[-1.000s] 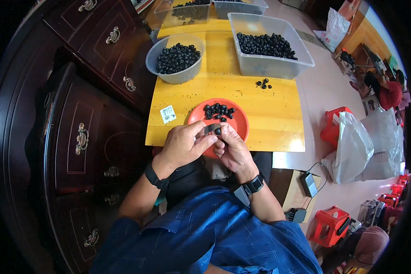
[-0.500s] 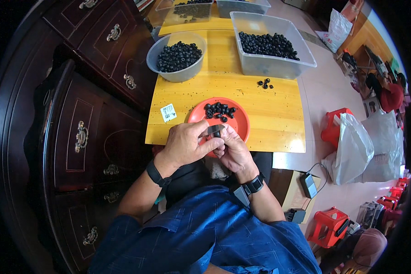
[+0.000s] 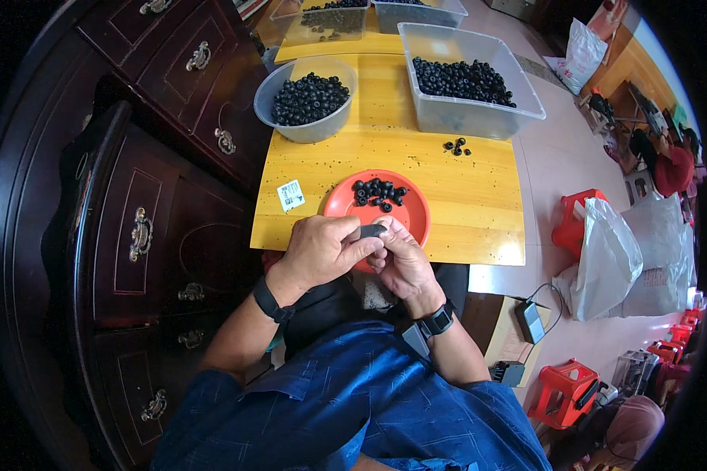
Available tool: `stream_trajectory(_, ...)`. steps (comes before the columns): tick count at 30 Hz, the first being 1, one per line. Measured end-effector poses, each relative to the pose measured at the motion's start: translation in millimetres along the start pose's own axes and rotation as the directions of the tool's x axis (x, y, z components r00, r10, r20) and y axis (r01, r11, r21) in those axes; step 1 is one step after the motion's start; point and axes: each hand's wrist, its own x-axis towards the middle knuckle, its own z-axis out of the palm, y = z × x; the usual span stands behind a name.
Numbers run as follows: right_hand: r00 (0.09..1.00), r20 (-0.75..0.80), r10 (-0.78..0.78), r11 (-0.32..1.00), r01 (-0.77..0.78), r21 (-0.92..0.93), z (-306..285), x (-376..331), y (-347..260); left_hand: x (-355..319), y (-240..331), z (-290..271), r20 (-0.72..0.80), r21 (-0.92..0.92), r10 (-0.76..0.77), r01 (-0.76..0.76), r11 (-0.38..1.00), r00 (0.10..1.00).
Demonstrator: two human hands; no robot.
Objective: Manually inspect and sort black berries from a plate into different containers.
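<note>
Over the near rim of a shallow orange-red plate [image 3: 338,206], my two hands meet. My left hand [image 3: 318,250] is closed, its thumb and forefinger pinching a small flat dark blade [image 3: 372,231]. Facing it, my right hand [image 3: 404,255] is closed in a pinch on a small black rounded part, mostly hidden behind the blade and fingertips. Several similar black parts [image 3: 381,191], some with a hole through them, lie loose on the plate beyond my fingers.
A round tub [image 3: 314,132] and a rectangular bin [image 3: 479,118], both holding many black parts, stand farther back on the yellow table [image 3: 479,212]. A few loose parts [image 3: 458,146] and a white label [image 3: 290,195] lie there. Dark drawers [image 3: 133,243] border the left; red stools [image 3: 565,392] stand right.
The blade in my left hand has turned and dropped slightly, now covering the black part that showed beneath it. My hands otherwise stay in nearly the same place.
</note>
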Motion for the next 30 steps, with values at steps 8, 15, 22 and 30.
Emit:
stream_trajectory(8, 0.999, -0.003, 0.052, 0.997, -0.052, 0.057, 5, 2, -1, 3, 14, -9, -0.069, -0.171, 0.014, -0.026, 0.985, 0.998)
stream_trajectory(15, 0.987, -0.099, 0.127, 0.99, -0.119, 0.081, 0, -7, -1, 28, 0, -33, 0.119, -0.014, -0.072, 0.075, 0.997, 0.99)
stream_trajectory(22, 0.964, -0.225, 0.142, 0.964, -0.083, 0.251, 6, -7, -10, 69, -26, -71, -0.308, 0.17, -0.051, 0.107, 0.98, 0.95)
stream_trajectory(30, 0.99, -0.097, 0.102, 0.967, -0.076, 0.242, -2, -2, -8, 3, 12, 18, 0.1, -0.258, -0.138, 0.16, 0.953, 0.985)
